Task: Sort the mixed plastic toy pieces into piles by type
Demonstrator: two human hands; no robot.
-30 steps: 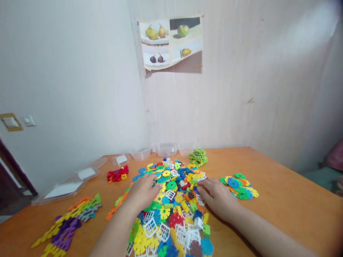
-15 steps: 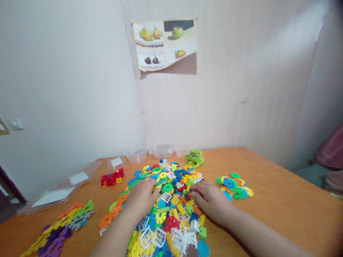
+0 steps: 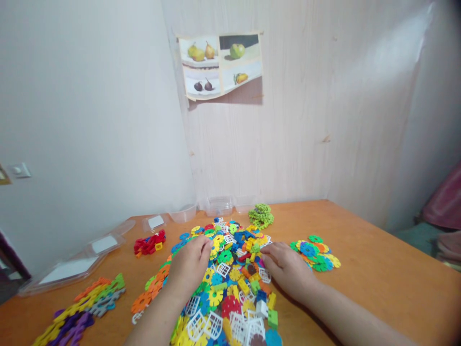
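A large heap of mixed plastic pieces (image 3: 225, 257) spreads across the table, made up of notched flower discs, small building blocks and white lattice window pieces (image 3: 223, 270). At the heap's left side is my left hand (image 3: 190, 262), its fingers curled in and the thumb pressed against them. A yellow notched disc (image 3: 215, 247) shows beside that thumb; whether the fingers grip it is unclear. My right hand (image 3: 291, 269) rests over the right edge, fingers bent toward the heap and thumb slightly apart. Its fingertips are close to small blocks, and I see nothing held there.
Sorted piles lie around: red blocks (image 3: 149, 242), green pieces (image 3: 261, 216), discs (image 3: 315, 254), and long linking strips (image 3: 82, 307). Clear plastic containers (image 3: 219, 205) and lids (image 3: 68, 269) line the back and left of the wooden table (image 3: 378, 269). Behind is a wall.
My left hand has closed its thumb against the fingers and lifted slightly. The right hand has drawn back a little to the right, uncovering a white lattice piece.
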